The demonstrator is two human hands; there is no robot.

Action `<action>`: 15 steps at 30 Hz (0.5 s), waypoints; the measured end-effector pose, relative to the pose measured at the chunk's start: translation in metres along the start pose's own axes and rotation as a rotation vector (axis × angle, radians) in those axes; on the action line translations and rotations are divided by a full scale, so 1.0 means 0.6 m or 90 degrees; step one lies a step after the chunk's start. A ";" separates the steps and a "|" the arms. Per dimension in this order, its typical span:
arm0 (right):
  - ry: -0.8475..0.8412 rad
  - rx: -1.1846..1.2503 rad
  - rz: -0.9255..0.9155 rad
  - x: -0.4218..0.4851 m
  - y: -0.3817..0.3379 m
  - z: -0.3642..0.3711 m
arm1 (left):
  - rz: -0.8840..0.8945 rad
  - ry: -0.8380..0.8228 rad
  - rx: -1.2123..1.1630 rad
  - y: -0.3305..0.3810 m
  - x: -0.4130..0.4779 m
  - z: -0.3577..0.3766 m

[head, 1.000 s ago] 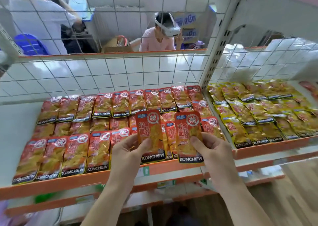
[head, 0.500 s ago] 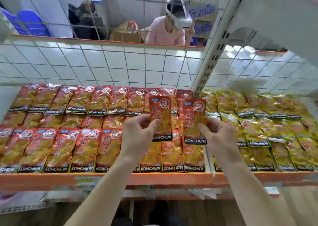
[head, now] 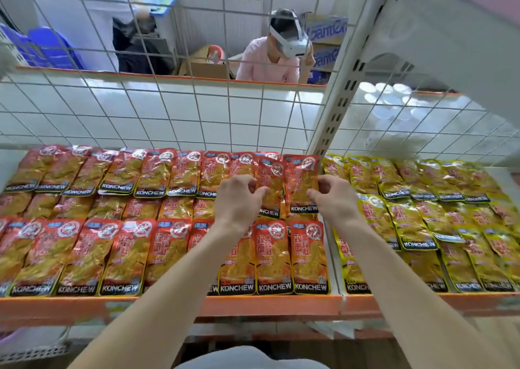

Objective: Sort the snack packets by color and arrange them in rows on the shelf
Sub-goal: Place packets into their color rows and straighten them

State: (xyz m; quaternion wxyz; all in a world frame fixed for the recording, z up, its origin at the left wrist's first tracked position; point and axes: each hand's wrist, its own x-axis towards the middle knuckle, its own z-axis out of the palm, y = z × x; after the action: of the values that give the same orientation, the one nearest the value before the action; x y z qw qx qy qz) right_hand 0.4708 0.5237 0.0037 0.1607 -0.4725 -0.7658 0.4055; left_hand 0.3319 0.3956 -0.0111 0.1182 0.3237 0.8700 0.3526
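Rows of red snack packets [head: 126,250] cover the left bay of the orange-edged shelf [head: 253,305]. Yellow packets [head: 416,222] fill the right bay. My left hand [head: 237,202] pinches one red packet [head: 271,185] by its left edge. My right hand [head: 332,200] pinches a second red packet [head: 299,183] by its right edge. Both packets lie side by side at the right end of the back red row, next to the upright post.
A perforated white upright post [head: 334,110] divides the two bays. A white wire grid [head: 168,110] backs the shelf. Behind it a person in a pink top with a white headset [head: 281,56] sits among cardboard boxes. Blue crates [head: 50,48] stand far left.
Both hands carried the two red packets from the front edge of the shelf up and back to the right end of the rear red row. The camera view shifted left and closer.
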 end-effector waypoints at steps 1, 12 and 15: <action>-0.003 -0.027 -0.002 -0.001 0.001 0.002 | 0.002 0.001 0.041 -0.003 -0.001 0.001; -0.032 -0.284 -0.035 -0.010 0.013 0.014 | 0.158 0.008 0.256 -0.029 -0.011 0.003; -0.040 -0.324 -0.043 -0.004 0.015 0.017 | 0.224 -0.074 0.263 -0.029 -0.016 0.010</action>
State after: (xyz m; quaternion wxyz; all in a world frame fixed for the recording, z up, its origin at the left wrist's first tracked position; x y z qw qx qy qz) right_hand 0.4712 0.5188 -0.0092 0.0268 -0.4590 -0.8632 0.2087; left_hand 0.3335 0.3830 -0.0276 0.0360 0.5069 0.8455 0.1637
